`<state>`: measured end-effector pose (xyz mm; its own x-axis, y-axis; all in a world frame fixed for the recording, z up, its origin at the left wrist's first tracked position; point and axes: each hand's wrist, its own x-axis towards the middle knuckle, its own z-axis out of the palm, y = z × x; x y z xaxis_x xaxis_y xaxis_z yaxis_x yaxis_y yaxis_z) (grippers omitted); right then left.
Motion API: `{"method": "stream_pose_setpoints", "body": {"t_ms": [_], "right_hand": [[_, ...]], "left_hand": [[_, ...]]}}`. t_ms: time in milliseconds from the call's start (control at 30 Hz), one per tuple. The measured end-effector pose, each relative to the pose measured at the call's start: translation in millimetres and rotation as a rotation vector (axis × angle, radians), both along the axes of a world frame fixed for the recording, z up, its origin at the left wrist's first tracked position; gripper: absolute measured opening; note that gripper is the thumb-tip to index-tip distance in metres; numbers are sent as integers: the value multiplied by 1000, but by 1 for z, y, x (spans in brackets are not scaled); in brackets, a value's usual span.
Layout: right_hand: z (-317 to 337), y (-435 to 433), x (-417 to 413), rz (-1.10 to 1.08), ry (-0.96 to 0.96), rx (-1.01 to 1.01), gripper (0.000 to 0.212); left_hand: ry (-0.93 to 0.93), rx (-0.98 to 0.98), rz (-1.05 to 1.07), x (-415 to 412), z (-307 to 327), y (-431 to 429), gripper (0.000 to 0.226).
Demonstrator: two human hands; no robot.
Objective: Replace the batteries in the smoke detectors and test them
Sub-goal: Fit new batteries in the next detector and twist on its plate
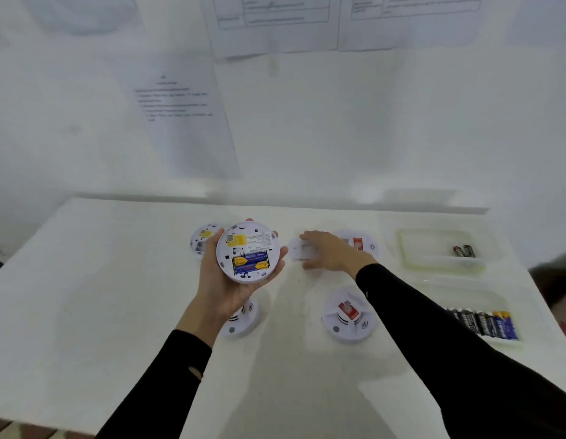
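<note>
Cradling the held detector [248, 251] back-up in the left hand [224, 280], fingers and thumb curled round its rim, the person has it raised above the worktop [101, 280]. Its open bay shows two blue-and-yellow cells [250, 263] side by side, long axes running left to right. The right hand [331, 251] reaches to the far middle, fingers spread flat over a white cover plate [296, 252] lying on the worktop. Blur hides whether they grip it or only touch. That plate sits just right of the held detector, so the right hand is plainly the nearer one. Closing the back would likely mean carrying the plate a short way left and up. Spare batteries [484, 323] fill the near right tray [510, 342], and two more [464, 250] lie in the far tray [411, 248].
</note>
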<state>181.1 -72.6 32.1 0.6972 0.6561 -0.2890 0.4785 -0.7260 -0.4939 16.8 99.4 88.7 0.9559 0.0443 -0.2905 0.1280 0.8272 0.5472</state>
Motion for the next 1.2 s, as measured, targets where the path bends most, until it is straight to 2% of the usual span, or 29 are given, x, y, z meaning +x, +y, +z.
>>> {"method": "stream_pose_setpoints", "body": {"t_ms": [100, 233, 400, 467, 533, 633, 767, 1000, 1200], "right_hand": [[-6, 2, 3, -43, 4, 32, 69], [-8, 2, -2, -98, -92, 101, 64], [35, 17, -51, -416, -99, 710, 49], [63, 24, -83, -462, -130, 879, 48], [80, 32, -113, -445, -143, 983, 52], [81, 47, -141, -408, -149, 985, 60], [69, 61, -152, -462, -227, 906, 62], [61, 70, -157, -487, -327, 895, 59], [67, 71, -153, -472, -304, 885, 59]], "left_hand": [[11, -25, -32, -7, 1, 21, 55], [0, -32, -70, -9, -1, 35, 59], [-55, -48, -99, -5, -2, 36, 60], [-108, -44, -88, -2, -3, 34, 69], [-134, -41, -37, 3, -4, 28, 65], [-107, -27, 25, 8, -6, 19, 46], [-89, -3, 47, 8, -7, 13, 52], [-96, 34, 76, 6, -8, 12, 45], [-84, 94, 101, 7, -5, 6, 46]]}}
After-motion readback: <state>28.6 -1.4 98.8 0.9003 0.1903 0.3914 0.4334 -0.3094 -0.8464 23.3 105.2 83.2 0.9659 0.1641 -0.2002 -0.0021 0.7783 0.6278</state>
